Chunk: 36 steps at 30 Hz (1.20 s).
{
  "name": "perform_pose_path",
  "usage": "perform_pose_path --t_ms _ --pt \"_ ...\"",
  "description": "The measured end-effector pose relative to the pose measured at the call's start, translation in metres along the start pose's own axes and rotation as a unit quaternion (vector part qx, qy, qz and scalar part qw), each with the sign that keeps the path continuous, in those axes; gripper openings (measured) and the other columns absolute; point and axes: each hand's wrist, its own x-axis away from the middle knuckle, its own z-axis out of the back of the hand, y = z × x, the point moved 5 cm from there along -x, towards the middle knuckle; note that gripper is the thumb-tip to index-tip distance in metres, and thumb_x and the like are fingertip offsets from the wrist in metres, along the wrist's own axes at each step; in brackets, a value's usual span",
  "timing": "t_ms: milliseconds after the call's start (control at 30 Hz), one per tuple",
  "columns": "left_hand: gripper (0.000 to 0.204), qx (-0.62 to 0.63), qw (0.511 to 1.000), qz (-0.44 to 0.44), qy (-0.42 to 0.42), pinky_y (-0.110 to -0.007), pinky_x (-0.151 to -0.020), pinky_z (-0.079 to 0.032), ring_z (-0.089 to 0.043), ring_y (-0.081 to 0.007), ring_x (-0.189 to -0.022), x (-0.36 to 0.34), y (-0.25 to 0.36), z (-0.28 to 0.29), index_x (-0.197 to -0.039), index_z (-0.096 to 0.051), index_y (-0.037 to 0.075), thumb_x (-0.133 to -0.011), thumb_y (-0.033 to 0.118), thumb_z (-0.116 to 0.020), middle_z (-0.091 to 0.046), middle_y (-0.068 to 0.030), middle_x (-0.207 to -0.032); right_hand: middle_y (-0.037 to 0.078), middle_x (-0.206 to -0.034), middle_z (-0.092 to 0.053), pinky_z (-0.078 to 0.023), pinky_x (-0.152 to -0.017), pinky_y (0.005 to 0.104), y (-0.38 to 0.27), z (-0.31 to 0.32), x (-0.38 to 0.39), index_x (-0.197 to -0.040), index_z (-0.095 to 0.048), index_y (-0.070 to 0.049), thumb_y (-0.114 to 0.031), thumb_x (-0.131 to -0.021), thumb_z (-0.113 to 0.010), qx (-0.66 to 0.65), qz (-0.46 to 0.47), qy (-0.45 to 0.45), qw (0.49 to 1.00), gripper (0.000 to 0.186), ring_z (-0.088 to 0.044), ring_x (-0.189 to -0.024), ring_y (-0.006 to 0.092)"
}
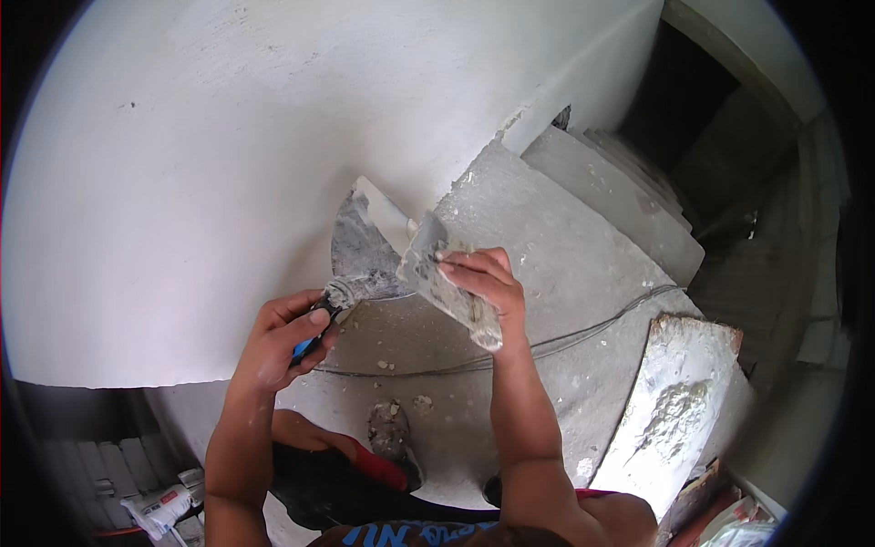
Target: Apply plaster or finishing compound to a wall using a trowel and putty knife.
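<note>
My left hand (284,335) is closed round the black and blue handle of a wide putty knife (357,239). Its fan-shaped grey blade points up and carries a strip of white plaster along its right edge. In my right hand (490,278) is a plastering trowel (447,284), a narrow rectangular plate crusted with dried plaster. My fingers wrap over its far side and hide its handle. The upper end of the trowel meets or overlaps the right edge of the knife's blade; I cannot tell whether they touch. Both tools are in front of the white wall.
A smooth white plastered wall (228,182) fills the left and back. Below is a grey concrete landing (538,246), with steps (611,196) going off to the right. Thin cables (583,333) cross it. A plaster-covered board (674,401) leans at right. A white bag (162,510) lies lower left.
</note>
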Motion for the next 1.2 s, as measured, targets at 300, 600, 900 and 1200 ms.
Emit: perform_pose_path --t_ms 300,600,900,1200 --pt "0.032 -0.164 0.963 -0.208 0.044 -0.022 -0.053 -0.040 -0.052 -0.0096 -0.058 0.014 0.004 0.006 -0.118 -0.065 -0.003 -0.089 0.010 -0.068 -0.064 -0.0082 -0.082 0.010 -0.107 -0.071 -0.052 -0.082 0.0340 0.070 0.008 0.029 -0.111 -0.068 -0.003 0.007 -0.074 -0.064 -0.163 -0.262 0.083 0.947 0.038 -0.065 -0.089 0.0225" --pt "0.057 -0.590 0.676 -0.425 0.120 -0.034 -0.073 -0.052 -0.062 -0.0283 -0.087 0.002 0.008 -0.024 -0.131 -0.063 0.008 -0.077 -0.008 -0.069 -0.063 -0.0130 -0.103 0.014 -0.094 -0.069 -0.057 -0.073 0.0368 0.025 -0.027 0.022 -0.111 -0.062 0.005 -0.009 -0.082 -0.061 -0.637 -0.409 0.153 0.635 0.032 -0.069 -0.078 0.0233" --pt "0.052 -0.532 0.790 -0.246 0.177 -0.028 -0.070 -0.048 -0.057 -0.0169 -0.077 0.008 0.007 -0.004 -0.138 -0.057 0.003 -0.086 -0.003 -0.064 -0.059 -0.0105 -0.092 0.018 -0.103 -0.067 -0.057 -0.079 0.0397 0.132 0.033 0.021 -0.117 -0.056 0.007 -0.005 -0.084 -0.058 -0.443 -0.373 0.304 0.756 0.035 -0.069 -0.085 0.0280" --pt "0.055 -0.528 0.809 -0.180 0.185 -0.026 -0.064 -0.042 -0.051 -0.0143 -0.072 0.039 -0.007 0.022 -0.136 -0.058 0.000 -0.081 -0.004 -0.064 -0.056 -0.0084 -0.088 0.013 -0.095 -0.068 -0.050 -0.080 0.0351 0.249 -0.060 0.064 -0.108 -0.063 0.006 -0.011 -0.084 -0.063 -0.123 -0.542 0.245 0.794 0.030 -0.063 -0.085 0.0222"
